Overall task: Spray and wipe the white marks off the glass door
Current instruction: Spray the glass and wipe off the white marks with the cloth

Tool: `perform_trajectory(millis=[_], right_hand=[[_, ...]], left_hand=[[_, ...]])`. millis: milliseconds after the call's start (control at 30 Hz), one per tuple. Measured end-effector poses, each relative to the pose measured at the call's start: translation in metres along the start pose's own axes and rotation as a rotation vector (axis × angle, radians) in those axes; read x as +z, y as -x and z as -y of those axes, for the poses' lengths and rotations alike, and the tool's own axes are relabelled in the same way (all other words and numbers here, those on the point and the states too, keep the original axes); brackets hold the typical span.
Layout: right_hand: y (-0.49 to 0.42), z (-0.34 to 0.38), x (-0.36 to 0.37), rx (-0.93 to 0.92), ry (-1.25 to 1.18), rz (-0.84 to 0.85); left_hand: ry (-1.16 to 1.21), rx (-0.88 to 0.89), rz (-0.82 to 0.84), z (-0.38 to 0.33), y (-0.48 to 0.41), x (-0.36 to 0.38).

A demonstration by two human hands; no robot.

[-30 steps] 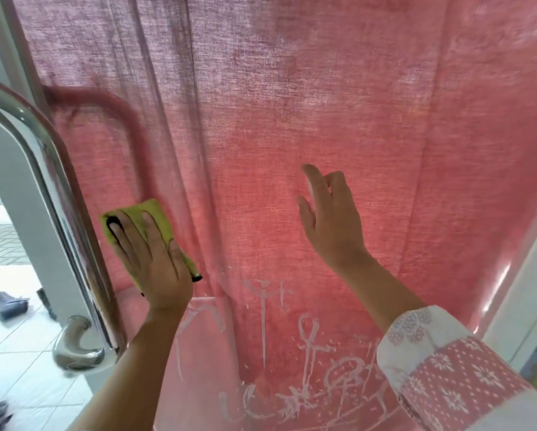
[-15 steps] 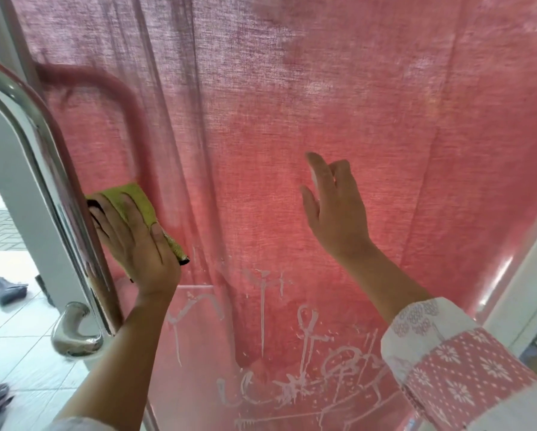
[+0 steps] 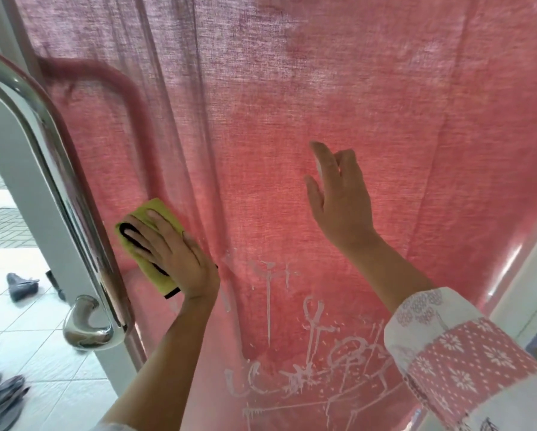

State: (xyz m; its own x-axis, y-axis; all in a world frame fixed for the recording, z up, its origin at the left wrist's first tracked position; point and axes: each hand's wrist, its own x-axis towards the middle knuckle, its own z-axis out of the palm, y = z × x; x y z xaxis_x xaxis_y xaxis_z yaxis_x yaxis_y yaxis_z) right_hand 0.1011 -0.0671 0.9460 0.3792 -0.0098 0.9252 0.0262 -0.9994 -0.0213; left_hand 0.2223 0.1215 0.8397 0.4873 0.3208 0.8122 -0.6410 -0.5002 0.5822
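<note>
Cloth [image 3: 161, 208] under flat L grip [image 3: 180, 259] slid down-right off handle [image 3: 52, 144] vs 0.5s ago; R grip [image 3: 342, 206] spread, same spot.

The left grip [image 3: 180, 259] lies flat on the folded yellow cloth [image 3: 160, 204], so the middle of the cloth is hidden under it. The white scribbled marks [image 3: 315, 328] run off the bottom edge, and the red-and-white patterned sleeve [image 3: 466, 359] covers some of them. One fingertip [image 3: 318, 150] of the right grip [image 3: 338, 200] is blurry. It is hard to tell if it touches the clear glass door [image 3: 323, 88]. The long shiny metal door handle [image 3: 59, 169] is cut off at the left edge. The grey shoes [image 3: 3, 396] are cut off at the corner.
</note>
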Motion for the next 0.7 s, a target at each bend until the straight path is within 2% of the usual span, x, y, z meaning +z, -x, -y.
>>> perform_trajectory(millis=[67, 167, 267, 367, 500, 567, 633, 700], right_hand=[[0.0, 0.0, -0.001, -0.001, 0.005, 0.0], [0.001, -0.002, -0.001, -0.004, 0.005, 0.001], [0.001, -0.002, 0.0, -0.006, 0.006, 0.007], [0.001, -0.002, 0.0, 0.0, 0.012, 0.007], [0.002, -0.001, -0.001, -0.002, 0.012, 0.013], [0.002, -0.002, 0.0, -0.006, 0.005, 0.021], [0.001, -0.003, 0.0, -0.016, 0.001, 0.023], [0.002, -0.005, -0.001, -0.027, 0.002, 0.02]], left_hand=[[-0.032, 0.177, 0.118, 0.005, 0.023, 0.002], [-0.135, 0.59, 0.366, 0.043, 0.058, -0.009], [-0.247, 0.841, 0.46, 0.07, 0.053, -0.022], [-0.221, 0.834, 0.44, 0.051, 0.026, -0.022], [-0.063, 0.427, 0.239, -0.016, -0.008, -0.002], [-0.048, 0.348, 0.151, -0.033, -0.009, 0.007], [-0.095, 0.433, 0.158, -0.025, 0.004, 0.012], [-0.155, 0.672, 0.259, 0.001, 0.025, 0.009]])
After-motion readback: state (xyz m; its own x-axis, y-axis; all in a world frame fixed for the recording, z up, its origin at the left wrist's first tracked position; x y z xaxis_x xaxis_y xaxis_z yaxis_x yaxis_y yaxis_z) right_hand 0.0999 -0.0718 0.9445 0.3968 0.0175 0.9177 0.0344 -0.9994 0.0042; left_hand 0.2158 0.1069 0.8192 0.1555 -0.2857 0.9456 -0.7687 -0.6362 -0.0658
